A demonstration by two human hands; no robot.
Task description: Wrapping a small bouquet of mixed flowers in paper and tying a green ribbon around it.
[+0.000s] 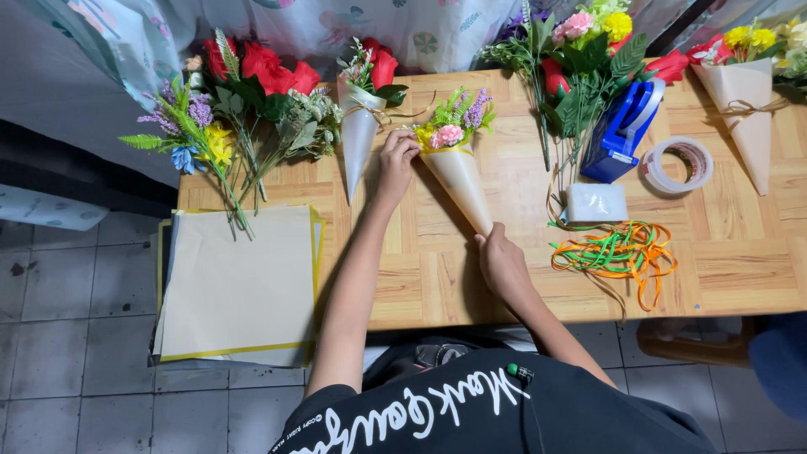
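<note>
Centrally placed on wooden table (740, 252): paper cone bouquet (458, 172), long axis slanting, flowers toward upper left of frame, tip toward lower right. Left hand (395, 160) pinched on cone's rim beside pink flower; right hand (502, 261) clamped around tip. Tape dispenser (624, 126) and ribbons (618, 252) to the right.

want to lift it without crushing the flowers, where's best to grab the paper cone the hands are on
Grip the paper cone around its lower half, near the narrow tip where the right hand already pinches it, coming from the table's near edge. It lies flat, tapering toward the person, so the tip end is slim and firm. The wide mouth by the left hand holds the flowers, so probably avoid squeezing there.
</note>
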